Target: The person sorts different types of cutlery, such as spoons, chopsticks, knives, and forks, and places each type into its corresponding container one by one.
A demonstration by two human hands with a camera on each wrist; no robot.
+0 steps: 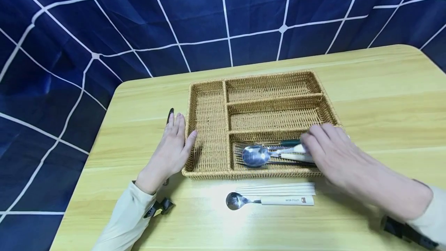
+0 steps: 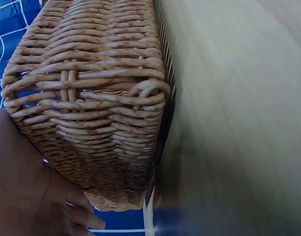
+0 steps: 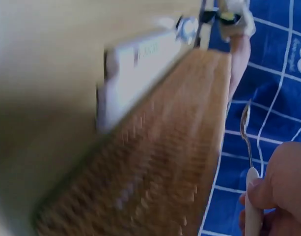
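Note:
My right hand [image 1: 331, 152] pinches the white handle of a metal spoon [image 3: 252, 196] above the near right compartment of a woven basket tray [image 1: 209, 134]. In the head view that spoon's bowl [image 1: 256, 156] hangs over the forks [image 1: 238, 154] lying there; a green handle [image 1: 290, 142] and a white handle [image 1: 296, 157] show beside it. My left hand [image 1: 170, 148] rests against the tray's left side with fingers straight and thumb at the rim. The left wrist view shows the hand [image 2: 37, 191] along the wicker wall [image 2: 91, 123].
Before the tray on the wooden table [image 1: 195, 220] lie several white sticks [image 1: 275, 189] and another white-handled spoon [image 1: 285, 200]. A black tip [image 1: 170, 114] shows beyond the left fingers. Behind the table hangs a blue checked cloth [image 1: 202, 18].

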